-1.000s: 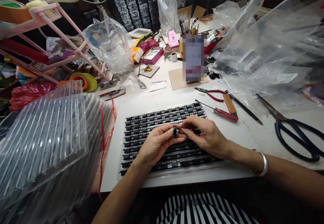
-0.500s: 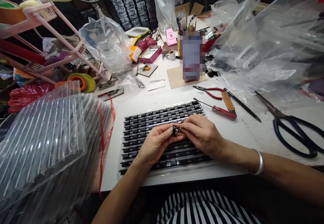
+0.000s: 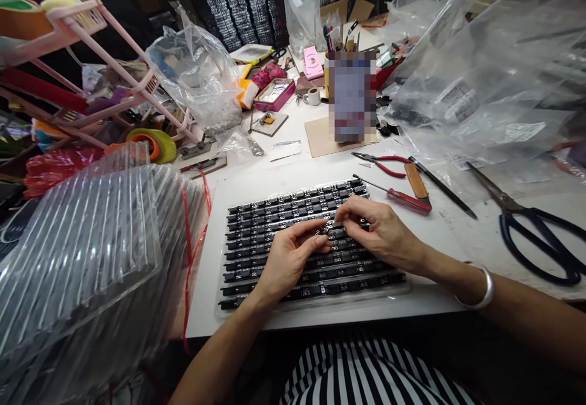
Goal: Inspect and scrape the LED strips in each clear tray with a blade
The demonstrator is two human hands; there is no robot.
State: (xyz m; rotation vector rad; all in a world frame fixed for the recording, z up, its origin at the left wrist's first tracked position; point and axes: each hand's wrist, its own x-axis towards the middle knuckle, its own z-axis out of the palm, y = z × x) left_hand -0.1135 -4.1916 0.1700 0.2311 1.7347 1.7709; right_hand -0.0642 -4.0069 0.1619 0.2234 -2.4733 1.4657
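Note:
A clear plastic tray (image 3: 403, 289) lies on the white board, filled with rows of small black circuit boards (image 3: 247, 252). Above its middle, my left hand (image 3: 290, 255) pinches a small dark electronic part (image 3: 323, 230) between thumb and fingers; its exact kind is too small to make out. Just right of it, apart from the left fingertips, my right hand (image 3: 378, 231) has its fingers curled and thumb drawn in. Anything between those right fingertips is too small to see.
A red-handled screwdriver (image 3: 407, 200), pliers (image 3: 389, 164), a black pen-like tool (image 3: 444, 188) and large scissors (image 3: 531, 228) lie to the right. Stacked clear trays (image 3: 91, 252) stand on the left beside red string (image 3: 187, 258). Plastic bags (image 3: 480, 100) crowd the back right.
My right hand has drawn away from the part, opening a small gap between the hands. The left hand keeps the part, now tilted differently. The view has shifted slightly.

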